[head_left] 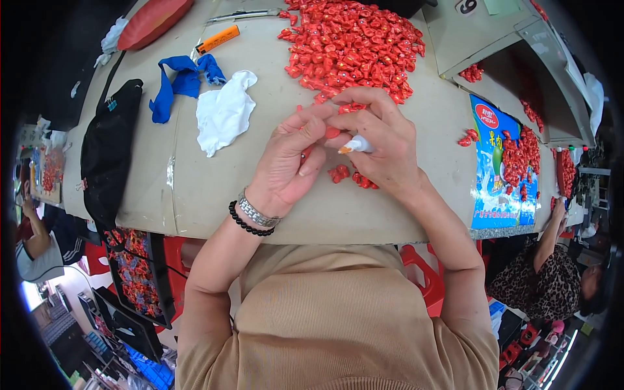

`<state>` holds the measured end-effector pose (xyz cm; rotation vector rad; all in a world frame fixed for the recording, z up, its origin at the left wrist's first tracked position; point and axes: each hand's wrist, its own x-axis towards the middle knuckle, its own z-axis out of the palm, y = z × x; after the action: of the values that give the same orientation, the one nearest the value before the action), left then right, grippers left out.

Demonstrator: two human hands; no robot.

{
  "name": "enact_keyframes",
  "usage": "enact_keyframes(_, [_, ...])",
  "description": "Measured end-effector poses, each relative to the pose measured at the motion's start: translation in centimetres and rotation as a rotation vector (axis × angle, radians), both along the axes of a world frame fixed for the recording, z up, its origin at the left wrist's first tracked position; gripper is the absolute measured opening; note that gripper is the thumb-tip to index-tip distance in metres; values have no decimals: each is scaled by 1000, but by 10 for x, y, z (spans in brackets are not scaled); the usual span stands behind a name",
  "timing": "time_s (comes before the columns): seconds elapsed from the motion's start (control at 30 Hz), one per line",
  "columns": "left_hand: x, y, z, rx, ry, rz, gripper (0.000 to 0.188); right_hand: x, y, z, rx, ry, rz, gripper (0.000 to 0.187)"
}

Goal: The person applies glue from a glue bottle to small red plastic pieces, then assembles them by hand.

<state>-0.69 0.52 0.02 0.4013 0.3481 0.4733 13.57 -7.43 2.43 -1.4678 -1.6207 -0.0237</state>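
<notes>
Over the middle of the table my two hands meet. My left hand [290, 159], with a watch and a black bead bracelet at its wrist, is closed on a small red plastic piece [332, 132], mostly hidden by the fingers. In my right hand [383, 136] is a white paint pen [359, 145] with an orange tip that points left. The right fingertips are close to the red piece; whether they touch it I cannot tell. A few loose red pieces [351, 175] lie just below my right hand. Beyond the hands spreads a big pile of similar red pieces [354, 49].
To the left lie a white cloth [225, 110], a blue cloth strip [175, 84], an orange marker-like stick [218, 39] and a black bag [112, 153]. At right, more red pieces sit on a blue printed sheet [497, 169] beside a metal cabinet [494, 32]. Other people work at both sides.
</notes>
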Motion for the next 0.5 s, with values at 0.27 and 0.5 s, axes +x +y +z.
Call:
enact_keyframes(0.27, [-2,4,4,188,32,-56,29,-3,7,14,53,130,10,34])
enact_keyframes(0.5, [-4,6,2,98,54,-109,21,-2,-3,17,-130,212,3,39])
